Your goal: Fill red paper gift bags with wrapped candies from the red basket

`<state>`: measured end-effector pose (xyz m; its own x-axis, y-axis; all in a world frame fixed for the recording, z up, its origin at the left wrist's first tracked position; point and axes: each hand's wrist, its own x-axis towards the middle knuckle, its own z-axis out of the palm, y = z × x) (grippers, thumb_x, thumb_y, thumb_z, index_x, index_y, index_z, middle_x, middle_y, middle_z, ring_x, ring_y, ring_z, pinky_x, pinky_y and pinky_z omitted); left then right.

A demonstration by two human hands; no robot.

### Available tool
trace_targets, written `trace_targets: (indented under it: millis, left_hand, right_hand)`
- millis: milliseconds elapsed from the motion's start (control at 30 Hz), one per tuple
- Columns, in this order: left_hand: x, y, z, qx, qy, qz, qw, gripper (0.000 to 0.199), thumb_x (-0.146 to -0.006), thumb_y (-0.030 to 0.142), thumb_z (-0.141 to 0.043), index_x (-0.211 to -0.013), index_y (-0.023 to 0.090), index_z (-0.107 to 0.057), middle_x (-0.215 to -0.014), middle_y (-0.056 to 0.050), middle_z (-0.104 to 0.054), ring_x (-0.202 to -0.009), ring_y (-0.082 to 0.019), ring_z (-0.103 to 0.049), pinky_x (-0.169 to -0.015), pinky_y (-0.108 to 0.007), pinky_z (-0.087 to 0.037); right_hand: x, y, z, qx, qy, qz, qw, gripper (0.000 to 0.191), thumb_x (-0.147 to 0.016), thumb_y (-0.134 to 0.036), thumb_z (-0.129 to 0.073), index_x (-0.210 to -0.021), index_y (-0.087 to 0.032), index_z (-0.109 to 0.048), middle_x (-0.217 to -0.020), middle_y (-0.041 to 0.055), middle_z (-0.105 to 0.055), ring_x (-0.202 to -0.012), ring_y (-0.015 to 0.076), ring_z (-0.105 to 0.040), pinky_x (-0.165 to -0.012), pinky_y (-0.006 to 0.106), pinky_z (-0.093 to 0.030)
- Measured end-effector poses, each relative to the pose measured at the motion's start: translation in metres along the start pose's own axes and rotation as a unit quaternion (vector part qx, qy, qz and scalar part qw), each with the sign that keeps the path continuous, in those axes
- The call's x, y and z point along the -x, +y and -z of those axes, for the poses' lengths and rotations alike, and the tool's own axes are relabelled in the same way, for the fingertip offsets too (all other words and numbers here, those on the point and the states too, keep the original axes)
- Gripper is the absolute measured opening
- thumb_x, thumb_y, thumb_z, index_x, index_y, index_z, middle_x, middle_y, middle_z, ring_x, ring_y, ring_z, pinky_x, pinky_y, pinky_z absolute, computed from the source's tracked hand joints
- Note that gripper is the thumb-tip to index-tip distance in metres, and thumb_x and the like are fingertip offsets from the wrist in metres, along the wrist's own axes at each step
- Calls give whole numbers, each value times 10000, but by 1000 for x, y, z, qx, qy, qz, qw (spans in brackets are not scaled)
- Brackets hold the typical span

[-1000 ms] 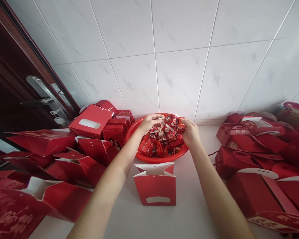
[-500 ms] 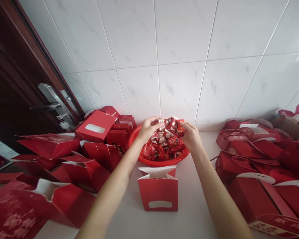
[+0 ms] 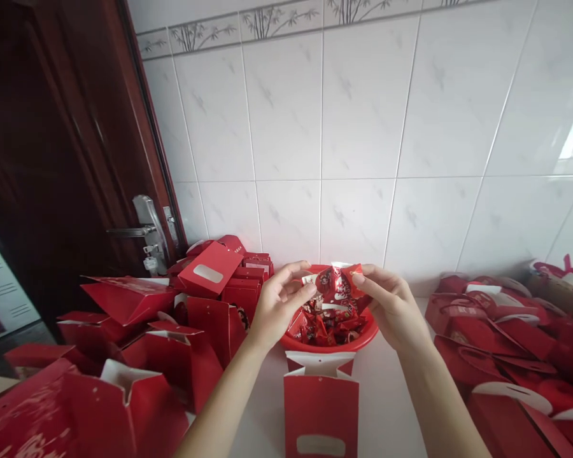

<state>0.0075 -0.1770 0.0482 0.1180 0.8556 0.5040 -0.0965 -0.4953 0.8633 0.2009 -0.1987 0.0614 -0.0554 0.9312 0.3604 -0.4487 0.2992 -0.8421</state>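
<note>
Wrapped sweets [image 3: 338,287]: a small bunch, raised over the red basin
Left hand [image 3: 281,306]: thumb and fingers pinching the bunch's left end
Right hand [image 3: 395,308]: thumb and fingers gripping its orange-red right end
Red basin [image 3: 325,346]: holding more packets
Red gift box [image 3: 321,407]: upright, open-topped, before the basin
</note>
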Motion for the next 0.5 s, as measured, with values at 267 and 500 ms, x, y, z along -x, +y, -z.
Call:
trace_targets:
  millis: [267, 500]
  left_hand:
    - [10, 17, 22, -112, -81, -34, 990, 236, -895, 382, -682, -1059, 213, -662, -1114, -74, -704, -1046, -219, -685, -925, -336, -549]
    - [24, 50, 47, -308, -375, 20, 874, 204, -932, 381, -631, -906, 250, -785, -1243, -64, -665, -1144, -241, -643, -888, -296, -506]
  right_hand:
    - [10, -11, 2, 88, 24, 24, 996, 224, -716, -384, -870, -794, -201, -766, -794, 35, -742, -680, 142, -649, -625, 248, -517]
    - [21, -33, 12, 171, -2, 72, 983, 98, -781, -319, -822, -788, -226, -792, -830, 45, -760, -656, 128, -629, -513, 214, -470]
